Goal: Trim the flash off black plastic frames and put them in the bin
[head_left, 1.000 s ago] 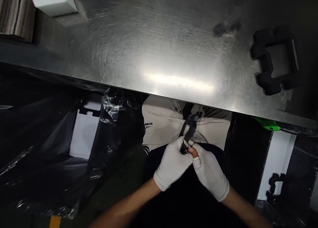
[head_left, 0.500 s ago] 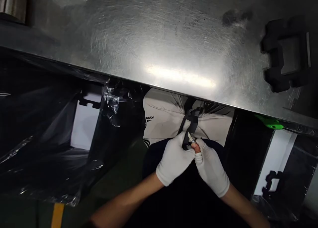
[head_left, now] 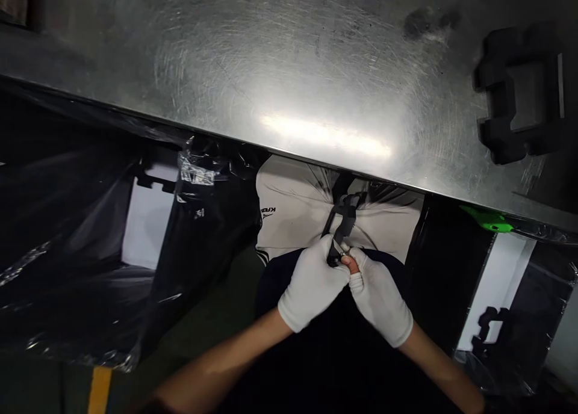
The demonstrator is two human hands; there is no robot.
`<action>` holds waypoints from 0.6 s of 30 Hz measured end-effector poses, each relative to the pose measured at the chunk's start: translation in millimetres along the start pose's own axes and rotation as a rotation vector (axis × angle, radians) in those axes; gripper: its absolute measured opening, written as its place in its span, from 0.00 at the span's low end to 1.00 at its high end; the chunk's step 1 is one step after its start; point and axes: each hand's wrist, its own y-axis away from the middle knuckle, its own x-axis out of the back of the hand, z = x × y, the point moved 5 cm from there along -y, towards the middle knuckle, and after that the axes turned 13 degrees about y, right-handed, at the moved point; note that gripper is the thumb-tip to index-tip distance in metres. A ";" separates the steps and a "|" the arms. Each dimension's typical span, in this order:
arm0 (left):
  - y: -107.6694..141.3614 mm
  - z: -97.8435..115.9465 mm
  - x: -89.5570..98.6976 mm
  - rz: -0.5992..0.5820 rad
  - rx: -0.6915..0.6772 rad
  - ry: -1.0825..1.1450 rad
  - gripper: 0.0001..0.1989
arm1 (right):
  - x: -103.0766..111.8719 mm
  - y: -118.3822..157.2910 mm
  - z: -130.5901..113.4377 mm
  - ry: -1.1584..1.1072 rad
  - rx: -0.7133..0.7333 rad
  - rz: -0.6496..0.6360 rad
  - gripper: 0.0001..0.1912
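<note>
My left hand, in a white glove, is closed on a black moulded frame-like part held upright over my lap. My right hand is also gloved in white, with the thumb bare. It pinches a small knife blade against the lower end of the part, where the two hands almost meet. The blade is mostly hidden behind the part and fingers now. A similar black frame lies on the metal table at the right.
The scratched metal table has its front edge just beyond my hands. At the left stands a box lined with black plastic. On the right, another lined box holds a black part. A green-handled tool sits at the table edge.
The blade has moved a little left and down onto the part, so less of it shows. Both hands keep their grip; the view has shifted slightly.
</note>
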 end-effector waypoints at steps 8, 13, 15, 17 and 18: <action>0.2 1.3 -1.3 0.028 -0.009 -0.043 0.04 | 3.2 1.4 3.6 0.064 -0.033 0.044 0.24; -1.8 14.8 1.1 -0.049 -0.036 -0.097 0.14 | 31.6 10.0 17.4 0.116 0.088 -0.076 0.25; -2.1 25.1 7.7 -0.060 -0.018 -0.233 0.15 | 52.6 10.7 28.8 0.147 0.082 0.060 0.25; -1.4 35.8 16.0 -0.083 0.003 -0.374 0.12 | 78.5 8.9 35.4 0.182 0.093 0.371 0.22; -0.9 40.6 20.2 -0.103 0.009 -0.417 0.12 | 89.2 7.1 35.1 0.199 0.127 0.516 0.19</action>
